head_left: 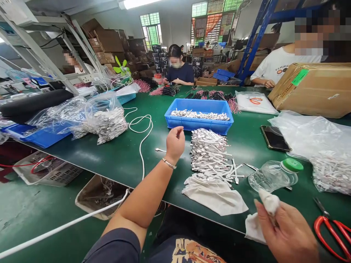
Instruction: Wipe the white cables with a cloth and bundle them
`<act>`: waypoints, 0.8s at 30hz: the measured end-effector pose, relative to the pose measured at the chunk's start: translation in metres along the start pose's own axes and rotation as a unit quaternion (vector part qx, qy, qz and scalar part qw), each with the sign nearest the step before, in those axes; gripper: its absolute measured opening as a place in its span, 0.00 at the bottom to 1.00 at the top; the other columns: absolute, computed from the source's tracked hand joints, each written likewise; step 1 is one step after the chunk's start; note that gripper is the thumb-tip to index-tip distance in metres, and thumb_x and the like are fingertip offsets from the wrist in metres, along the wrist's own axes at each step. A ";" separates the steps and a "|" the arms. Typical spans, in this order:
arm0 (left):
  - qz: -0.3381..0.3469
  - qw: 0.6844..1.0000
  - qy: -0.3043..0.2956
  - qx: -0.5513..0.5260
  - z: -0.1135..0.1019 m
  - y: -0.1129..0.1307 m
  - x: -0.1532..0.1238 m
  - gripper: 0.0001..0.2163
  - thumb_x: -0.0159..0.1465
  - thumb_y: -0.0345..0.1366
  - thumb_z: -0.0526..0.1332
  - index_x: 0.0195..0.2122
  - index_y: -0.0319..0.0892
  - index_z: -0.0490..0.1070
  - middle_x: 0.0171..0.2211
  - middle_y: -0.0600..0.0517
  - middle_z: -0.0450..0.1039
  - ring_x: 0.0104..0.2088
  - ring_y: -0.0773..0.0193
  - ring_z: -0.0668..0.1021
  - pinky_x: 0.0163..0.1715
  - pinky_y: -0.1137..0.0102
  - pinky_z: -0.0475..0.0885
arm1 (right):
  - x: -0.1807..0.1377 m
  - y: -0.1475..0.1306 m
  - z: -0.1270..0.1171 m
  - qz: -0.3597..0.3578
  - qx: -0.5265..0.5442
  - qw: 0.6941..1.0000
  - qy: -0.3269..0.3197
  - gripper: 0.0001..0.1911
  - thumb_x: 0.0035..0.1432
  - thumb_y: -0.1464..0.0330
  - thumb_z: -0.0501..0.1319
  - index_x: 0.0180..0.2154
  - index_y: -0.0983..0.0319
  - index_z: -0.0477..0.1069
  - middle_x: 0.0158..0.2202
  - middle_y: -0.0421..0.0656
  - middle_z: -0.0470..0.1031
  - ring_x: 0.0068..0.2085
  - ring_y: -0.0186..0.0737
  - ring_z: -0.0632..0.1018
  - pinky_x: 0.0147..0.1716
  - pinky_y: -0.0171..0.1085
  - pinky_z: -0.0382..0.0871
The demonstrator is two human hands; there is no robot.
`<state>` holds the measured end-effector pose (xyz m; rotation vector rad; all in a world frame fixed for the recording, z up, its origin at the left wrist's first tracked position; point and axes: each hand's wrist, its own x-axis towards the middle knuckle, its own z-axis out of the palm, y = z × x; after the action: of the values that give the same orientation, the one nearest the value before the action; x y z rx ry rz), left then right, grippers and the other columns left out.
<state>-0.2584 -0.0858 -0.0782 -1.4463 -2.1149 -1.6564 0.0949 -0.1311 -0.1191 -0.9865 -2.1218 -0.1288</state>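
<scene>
My left hand (175, 143) hovers over the green table (123, 157), fingers curled together near a pile of small white connector pieces (210, 151). What it pinches, if anything, I cannot make out. My right hand (285, 230) sits low at the near edge, closed on a white cloth (267, 210) wrapped over a fingertip. Another cloth (215, 195) lies flat below the pile. A blue tray (199, 124) behind the pile holds more white pieces.
A clear bottle with green cap (274, 175) lies on its side, red scissors (333, 232) at the right edge, a phone (275, 138), plastic bags of parts (102, 122), a cardboard box (315, 87), a white cable (141, 135). Other people sit across the table.
</scene>
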 end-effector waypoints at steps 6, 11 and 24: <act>-0.032 0.997 -0.062 -0.030 0.035 -0.022 -0.015 0.09 0.62 0.32 0.55 0.42 0.39 0.71 0.39 0.47 0.74 0.39 0.63 0.76 0.41 0.67 0.72 | -0.008 0.021 0.029 -0.020 0.060 0.988 -0.139 0.19 0.61 0.56 0.55 0.45 0.62 0.70 0.45 0.51 0.71 0.44 0.50 0.73 0.44 0.49 0.65; -0.113 0.985 -0.122 -0.053 0.027 -0.036 -0.020 0.10 0.64 0.35 0.55 0.44 0.41 0.70 0.37 0.48 0.75 0.37 0.64 0.77 0.40 0.68 0.73 | -0.004 0.021 0.024 0.031 0.088 0.975 -0.201 0.13 0.60 0.58 0.57 0.38 0.60 0.70 0.44 0.49 0.71 0.45 0.49 0.73 0.44 0.48 0.64; -0.186 0.961 -0.186 -0.084 0.028 -0.032 -0.018 0.10 0.63 0.37 0.56 0.42 0.43 0.73 0.37 0.49 0.76 0.37 0.63 0.78 0.40 0.68 0.73 | 0.009 0.009 0.018 0.054 0.060 0.962 -0.260 0.07 0.60 0.66 0.58 0.37 0.62 0.69 0.43 0.50 0.71 0.44 0.48 0.73 0.44 0.48 0.66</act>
<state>-0.2586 -0.0737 -0.1230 -1.5925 -2.6466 -1.8466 0.0866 -0.1123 -0.1277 -1.1522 -2.4991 0.3489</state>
